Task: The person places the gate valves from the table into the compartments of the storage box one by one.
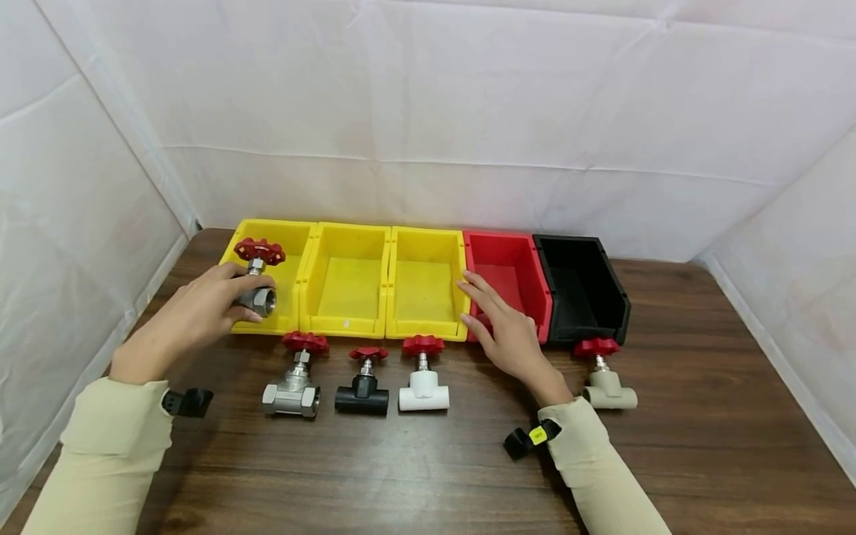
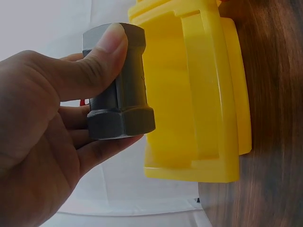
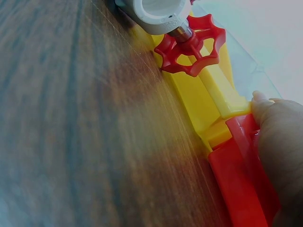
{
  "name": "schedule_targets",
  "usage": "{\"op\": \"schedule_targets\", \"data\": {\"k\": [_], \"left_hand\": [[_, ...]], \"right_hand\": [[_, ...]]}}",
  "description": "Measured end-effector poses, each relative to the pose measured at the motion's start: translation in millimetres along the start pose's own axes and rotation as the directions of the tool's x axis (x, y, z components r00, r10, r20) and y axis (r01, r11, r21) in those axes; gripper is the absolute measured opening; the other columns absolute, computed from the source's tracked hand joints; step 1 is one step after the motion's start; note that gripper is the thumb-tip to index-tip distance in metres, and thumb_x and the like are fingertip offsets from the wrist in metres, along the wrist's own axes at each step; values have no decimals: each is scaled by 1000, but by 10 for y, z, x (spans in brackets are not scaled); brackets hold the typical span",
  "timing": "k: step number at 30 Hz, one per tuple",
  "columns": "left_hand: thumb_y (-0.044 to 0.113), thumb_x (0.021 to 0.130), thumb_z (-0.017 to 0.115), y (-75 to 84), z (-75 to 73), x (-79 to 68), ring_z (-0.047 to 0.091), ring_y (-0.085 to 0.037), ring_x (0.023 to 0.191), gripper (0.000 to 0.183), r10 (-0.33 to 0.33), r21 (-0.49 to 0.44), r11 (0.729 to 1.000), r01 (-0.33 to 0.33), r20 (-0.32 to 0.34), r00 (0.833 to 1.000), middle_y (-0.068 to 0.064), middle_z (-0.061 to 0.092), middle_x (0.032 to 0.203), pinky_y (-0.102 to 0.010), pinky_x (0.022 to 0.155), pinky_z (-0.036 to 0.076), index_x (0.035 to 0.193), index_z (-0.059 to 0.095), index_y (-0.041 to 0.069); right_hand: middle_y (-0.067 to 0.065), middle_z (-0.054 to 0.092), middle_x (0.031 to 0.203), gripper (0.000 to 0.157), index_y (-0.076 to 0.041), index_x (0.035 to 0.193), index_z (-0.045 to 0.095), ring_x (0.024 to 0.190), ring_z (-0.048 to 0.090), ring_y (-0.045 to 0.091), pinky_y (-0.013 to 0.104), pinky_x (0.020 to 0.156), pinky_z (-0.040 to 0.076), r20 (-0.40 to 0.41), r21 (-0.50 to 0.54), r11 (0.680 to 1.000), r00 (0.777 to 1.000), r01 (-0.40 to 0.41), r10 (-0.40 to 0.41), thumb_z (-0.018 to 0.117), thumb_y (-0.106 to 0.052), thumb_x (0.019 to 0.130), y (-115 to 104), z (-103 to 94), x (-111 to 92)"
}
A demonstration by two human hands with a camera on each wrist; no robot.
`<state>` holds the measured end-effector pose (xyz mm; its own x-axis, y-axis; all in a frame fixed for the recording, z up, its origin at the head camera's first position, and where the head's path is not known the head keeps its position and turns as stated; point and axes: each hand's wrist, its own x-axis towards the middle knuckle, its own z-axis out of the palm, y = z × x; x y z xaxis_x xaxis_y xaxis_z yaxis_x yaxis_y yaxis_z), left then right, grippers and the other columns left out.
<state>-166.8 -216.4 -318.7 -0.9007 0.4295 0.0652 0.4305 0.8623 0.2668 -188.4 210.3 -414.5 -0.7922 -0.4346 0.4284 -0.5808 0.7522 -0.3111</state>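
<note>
My left hand grips a steel gate valve by its body, its red handwheel upright, over the leftmost yellow bin. In the left wrist view, the thumb lies across the valve's hexagonal body and fingers wrap behind it; the wheel is mostly hidden. Over the red bin, my right hand reaches with extended fingers to the side wall of the third yellow bin. The right wrist view shows fingertips right at that yellow bin's corner.
In front of the bins stand another steel valve, a black valve, a white valve and a beige valve, all red-wheeled. A middle yellow bin and a black bin complete the row. White sheeting surrounds the wooden table.
</note>
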Motion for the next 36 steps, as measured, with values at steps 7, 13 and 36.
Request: {"op": "schedule_targets", "data": {"k": [7, 13, 36], "left_hand": [[11, 85, 72, -42, 0, 90, 52, -36, 93, 40, 0, 7, 1000, 0, 11, 1000, -25, 53, 110, -55, 74, 46, 124, 62, 6], [13, 87, 71, -79, 39, 167, 50, -38, 98, 42, -33, -14, 999, 34, 38, 999, -26, 51, 113, -58, 79, 44, 127, 60, 6], [7, 86, 71, -201, 348, 355, 50, -37, 94, 41, 43, -20, 999, -43, 34, 998, -26, 55, 106, -53, 80, 42, 126, 60, 2]], "right_hand": [[-12, 26, 154, 64, -29, 149, 35, 47, 34, 9, 25, 42, 35, 6, -1, 1000, 1000, -2, 2, 64, -29, 92, -1, -8, 5], [-12, 26, 154, 63, -28, 149, 35, 46, 33, 9, 25, 41, 34, 4, -3, 1000, 1000, 5, -5, 64, -29, 93, 2, -13, 9], [-11, 26, 154, 61, -28, 149, 36, 47, 33, 8, 24, 41, 34, -8, 1, 1000, 1000, 12, -12, 62, -32, 93, 17, -3, -24]]}}
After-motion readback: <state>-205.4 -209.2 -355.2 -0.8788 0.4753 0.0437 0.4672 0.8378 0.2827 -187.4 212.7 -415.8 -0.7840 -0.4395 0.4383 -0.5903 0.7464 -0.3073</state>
